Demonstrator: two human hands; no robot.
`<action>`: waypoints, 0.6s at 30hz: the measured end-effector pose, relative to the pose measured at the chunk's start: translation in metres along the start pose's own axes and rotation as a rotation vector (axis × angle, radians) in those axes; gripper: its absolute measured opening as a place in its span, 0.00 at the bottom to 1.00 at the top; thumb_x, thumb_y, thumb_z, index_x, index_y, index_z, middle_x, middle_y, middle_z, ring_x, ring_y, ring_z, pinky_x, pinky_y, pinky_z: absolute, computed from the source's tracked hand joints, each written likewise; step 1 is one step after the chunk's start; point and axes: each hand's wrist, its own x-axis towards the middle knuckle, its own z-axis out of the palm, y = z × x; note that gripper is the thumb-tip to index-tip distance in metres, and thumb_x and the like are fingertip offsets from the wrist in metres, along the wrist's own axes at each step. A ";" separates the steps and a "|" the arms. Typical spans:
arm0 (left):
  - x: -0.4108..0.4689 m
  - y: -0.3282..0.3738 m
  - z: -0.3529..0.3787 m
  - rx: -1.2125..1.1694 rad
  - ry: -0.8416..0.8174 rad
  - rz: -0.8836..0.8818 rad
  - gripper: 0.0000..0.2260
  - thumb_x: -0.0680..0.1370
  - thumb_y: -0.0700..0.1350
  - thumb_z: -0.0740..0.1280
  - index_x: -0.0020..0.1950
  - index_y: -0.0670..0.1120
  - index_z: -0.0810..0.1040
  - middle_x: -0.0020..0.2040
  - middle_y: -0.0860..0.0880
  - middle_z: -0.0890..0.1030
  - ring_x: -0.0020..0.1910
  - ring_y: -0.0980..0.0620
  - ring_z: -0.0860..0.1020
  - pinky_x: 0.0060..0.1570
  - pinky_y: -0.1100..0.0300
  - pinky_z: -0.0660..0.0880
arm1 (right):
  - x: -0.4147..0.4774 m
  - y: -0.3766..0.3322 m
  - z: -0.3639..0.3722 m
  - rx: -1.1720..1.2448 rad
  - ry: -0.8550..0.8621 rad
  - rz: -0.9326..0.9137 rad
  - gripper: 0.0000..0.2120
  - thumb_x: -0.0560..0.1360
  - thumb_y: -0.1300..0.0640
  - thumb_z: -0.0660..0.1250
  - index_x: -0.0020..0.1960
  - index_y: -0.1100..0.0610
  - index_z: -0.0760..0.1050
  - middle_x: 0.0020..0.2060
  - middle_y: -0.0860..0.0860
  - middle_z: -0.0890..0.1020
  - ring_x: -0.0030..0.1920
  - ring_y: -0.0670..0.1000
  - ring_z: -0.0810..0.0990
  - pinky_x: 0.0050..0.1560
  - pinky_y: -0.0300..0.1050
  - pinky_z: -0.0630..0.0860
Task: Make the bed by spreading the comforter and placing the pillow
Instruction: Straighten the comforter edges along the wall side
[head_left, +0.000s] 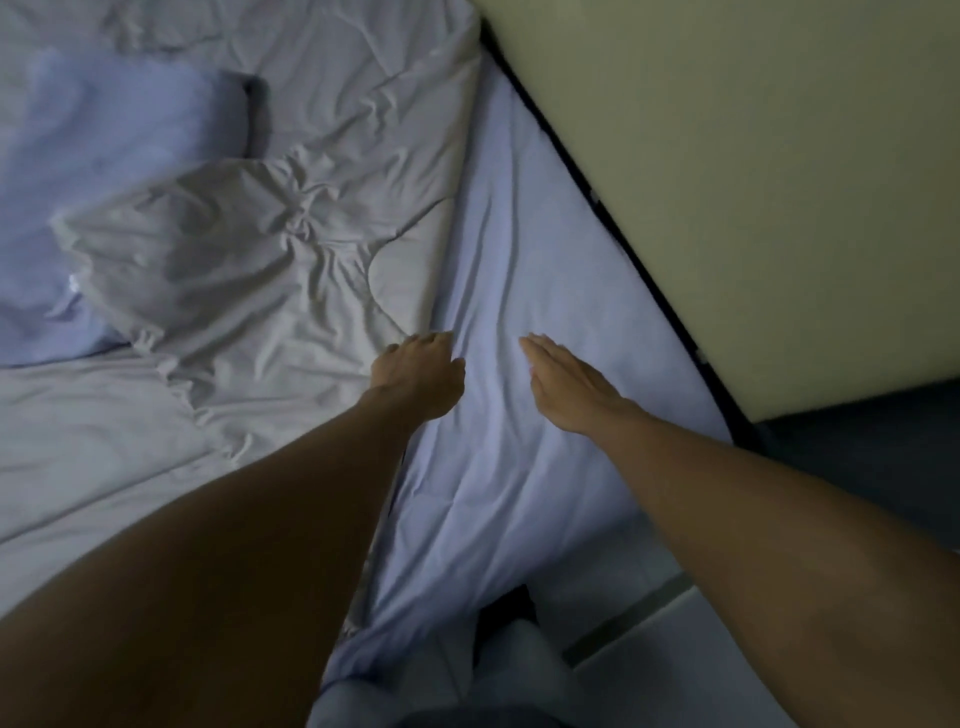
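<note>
A crumpled pale grey comforter (291, 249) lies over the left and middle of the bed, one corner folded back on itself. My left hand (418, 374) is at its right edge with fingers curled down into the fabric, gripping that edge. My right hand (566, 384) lies flat, fingers straight, on the light blue bed sheet (519, 467) just to the right. A light blue pillow (88, 171) sits at the upper left, partly under the folded comforter corner.
A pale yellow-green wall (753, 171) runs along the bed's right side, with a dark gap (597, 208) between it and the mattress. A dark floor (857, 467) and a pale edge (649, 613) show at lower right.
</note>
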 end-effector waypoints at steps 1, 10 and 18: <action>0.002 0.002 0.000 -0.008 0.007 -0.027 0.18 0.80 0.52 0.55 0.67 0.47 0.71 0.67 0.46 0.75 0.64 0.44 0.74 0.62 0.49 0.69 | 0.008 0.004 -0.005 -0.023 -0.002 -0.030 0.26 0.84 0.57 0.46 0.81 0.52 0.47 0.80 0.48 0.50 0.80 0.49 0.49 0.79 0.48 0.49; 0.016 -0.035 0.000 -0.084 0.100 -0.191 0.22 0.81 0.53 0.56 0.74 0.48 0.67 0.71 0.47 0.72 0.68 0.45 0.72 0.64 0.49 0.68 | 0.053 -0.020 -0.021 -0.045 0.031 -0.222 0.24 0.82 0.58 0.52 0.79 0.54 0.57 0.78 0.51 0.61 0.76 0.53 0.61 0.75 0.51 0.61; 0.023 -0.120 0.009 -0.666 0.193 -0.423 0.21 0.80 0.53 0.62 0.71 0.49 0.71 0.68 0.47 0.75 0.65 0.47 0.74 0.64 0.47 0.73 | 0.098 -0.075 0.003 0.218 0.164 -0.161 0.16 0.81 0.56 0.57 0.67 0.53 0.74 0.60 0.53 0.80 0.59 0.52 0.79 0.56 0.45 0.77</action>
